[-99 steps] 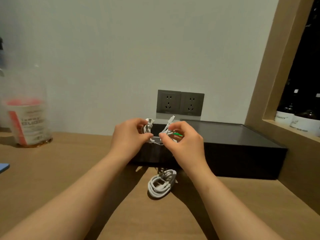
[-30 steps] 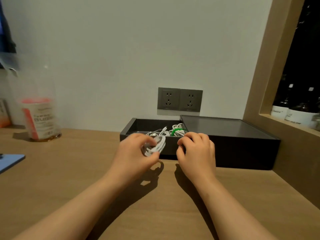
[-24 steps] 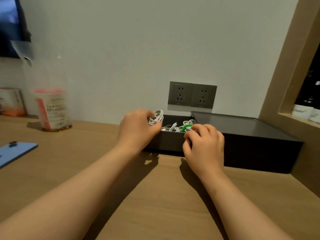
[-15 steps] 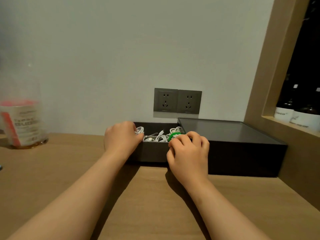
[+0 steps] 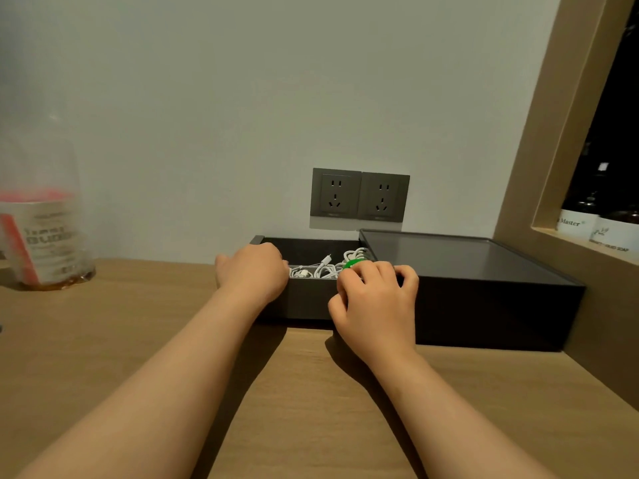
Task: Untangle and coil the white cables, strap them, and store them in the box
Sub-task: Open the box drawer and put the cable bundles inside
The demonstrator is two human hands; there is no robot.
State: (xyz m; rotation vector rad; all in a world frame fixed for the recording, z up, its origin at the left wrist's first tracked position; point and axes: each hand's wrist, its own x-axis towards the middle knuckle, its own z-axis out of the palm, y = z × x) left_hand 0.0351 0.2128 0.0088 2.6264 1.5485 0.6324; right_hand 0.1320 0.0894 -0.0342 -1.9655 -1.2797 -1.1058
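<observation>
Two bare forearms reach up from the bottom edge of the frame across a light wooden tabletop [image 5: 311, 392].

At centre, the left hand [image 5: 252, 273] sits at the left front corner of a dark grey rectangular box [image 5: 484, 316]. Its fingers drop behind the front wall, so it is impossible to tell whether they hold anything.

Just right of it, the right hand [image 5: 375, 302] hooks curled fingers over the same wall, thumb on the outer face. It appears to grip the wall.

The coiled white cables [image 5: 320, 269], one bound by a green strap [image 5: 352, 263], lie inside the box's open left part. They are just beyond and between the two hands.

A flat dark lid [image 5: 449, 255] covers the right part, and its free edge is nearest the right hand. The box's long axis runs left to right, so closing it probably means sliding the lid leftward.

Behind, on the wall, are two grey sockets [image 5: 359, 196].
</observation>
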